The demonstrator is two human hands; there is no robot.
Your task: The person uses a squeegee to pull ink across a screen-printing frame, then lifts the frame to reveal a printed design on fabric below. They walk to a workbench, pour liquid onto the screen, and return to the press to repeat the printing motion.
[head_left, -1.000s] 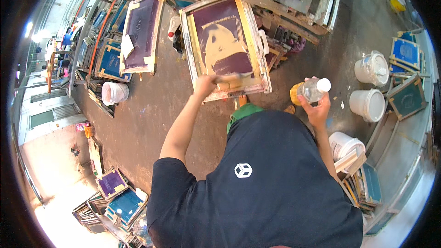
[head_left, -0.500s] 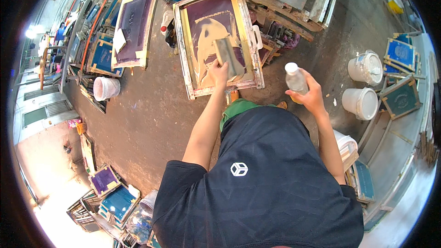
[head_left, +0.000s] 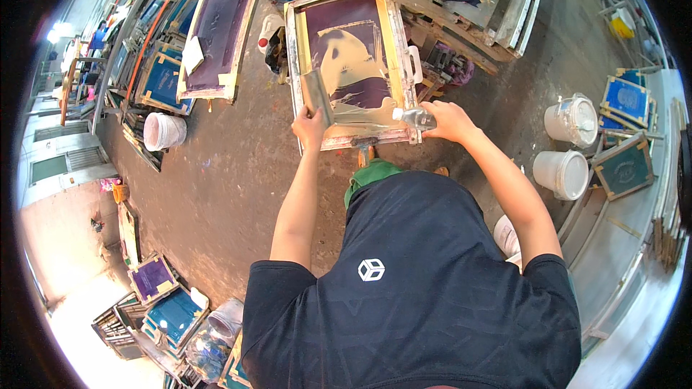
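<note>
A screen printing frame [head_left: 395, 36] with dark purple mesh lies in front of me, its mesh smeared with pale beige paste [head_left: 342, 61]. My left hand [head_left: 308, 130] is closed on a squeegee [head_left: 316, 97], a flat wooden-looking bar tilted over the frame's left side. Over the frame's lower right corner, my right hand [head_left: 450, 121] grips a clear plastic bottle [head_left: 417, 117]. The bottle lies tipped on its side, its white end pointing left over the mesh. I cannot tell whether any liquid is leaving it.
A second purple screen [head_left: 220, 32] stands at the far left. Containers sit on a workbench [head_left: 468, 18] at the back. White buckets [head_left: 562, 174] line the right side, near stacked screens [head_left: 626, 166]. Another bucket [head_left: 164, 132] stands at left, and more screens [head_left: 175, 315] lean at lower left.
My left hand has drawn the squeegee left across the frame. My right hand has swung the bottle left to the frame's lower right corner, from upright to lying sideways.
</note>
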